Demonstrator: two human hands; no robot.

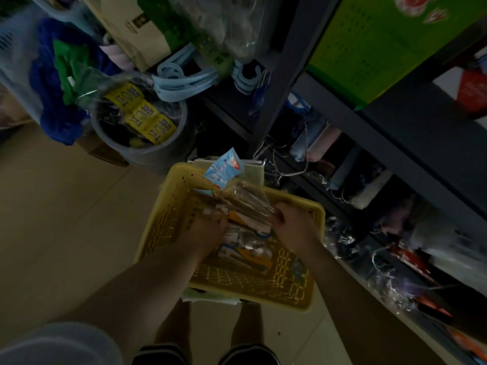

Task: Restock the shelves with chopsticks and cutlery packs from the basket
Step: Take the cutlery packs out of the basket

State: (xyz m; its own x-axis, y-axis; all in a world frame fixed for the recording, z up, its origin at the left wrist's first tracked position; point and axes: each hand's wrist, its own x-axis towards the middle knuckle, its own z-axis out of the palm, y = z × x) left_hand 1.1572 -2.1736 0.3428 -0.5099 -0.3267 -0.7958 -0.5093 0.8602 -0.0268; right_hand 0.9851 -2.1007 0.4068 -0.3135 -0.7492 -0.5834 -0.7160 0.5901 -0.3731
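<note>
Head view: clear-wrapped brown chopstick bundle (245, 200) over yellow basket (163, 222).

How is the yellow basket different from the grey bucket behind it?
The yellow basket is rectangular with holey lattice walls; the grey bucket is round with solid walls. The basket holds flat packs, and both the left hand and the right hand are reaching into it; the bucket holds items with yellow labels, and nobody touches it. The basket sits nearer the person, the bucket farther back. Both are open-topped and hold goods.
</note>
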